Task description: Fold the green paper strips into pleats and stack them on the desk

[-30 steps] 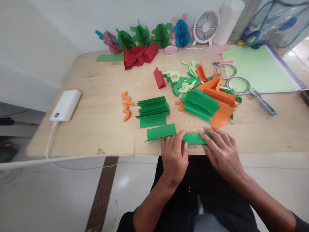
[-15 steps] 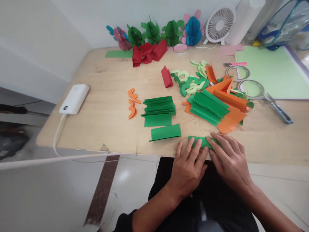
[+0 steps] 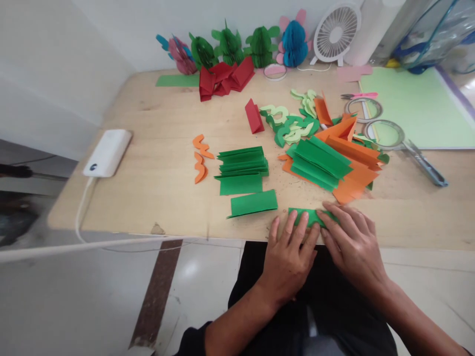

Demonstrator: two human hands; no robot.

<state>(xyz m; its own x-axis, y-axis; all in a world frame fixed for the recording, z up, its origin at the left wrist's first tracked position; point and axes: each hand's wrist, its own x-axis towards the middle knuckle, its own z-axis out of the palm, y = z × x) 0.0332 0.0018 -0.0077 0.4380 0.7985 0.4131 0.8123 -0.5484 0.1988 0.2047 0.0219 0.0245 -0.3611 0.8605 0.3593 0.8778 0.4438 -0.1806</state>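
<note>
A folded green paper strip (image 3: pixel 312 217) lies flat at the table's front edge under both hands. My left hand (image 3: pixel 289 257) rests its spread fingertips on the strip's left half. My right hand (image 3: pixel 352 240) lies over its right end, fingers stretched out and pressing down, so that end is partly hidden. Just left of them is another folded green paper (image 3: pixel 254 203), and behind it a stack of folded green papers (image 3: pixel 243 165). Farther right, more pleated green paper (image 3: pixel 319 163) sits on orange folded paper (image 3: pixel 358 180).
Two orange cutouts (image 3: pixel 201 165) and a white power bank (image 3: pixel 108 153) lie to the left. Red folded papers (image 3: pixel 227 79), paper honeycomb figures (image 3: pixel 228 45) and a small fan (image 3: pixel 337 33) line the back. Tape rolls (image 3: pixel 384 134) and pink-handled snips (image 3: pixel 363 95) are at right.
The view has shifted slightly, so the table's things appear a little farther left. Both hands stay pressed on the green strip.
</note>
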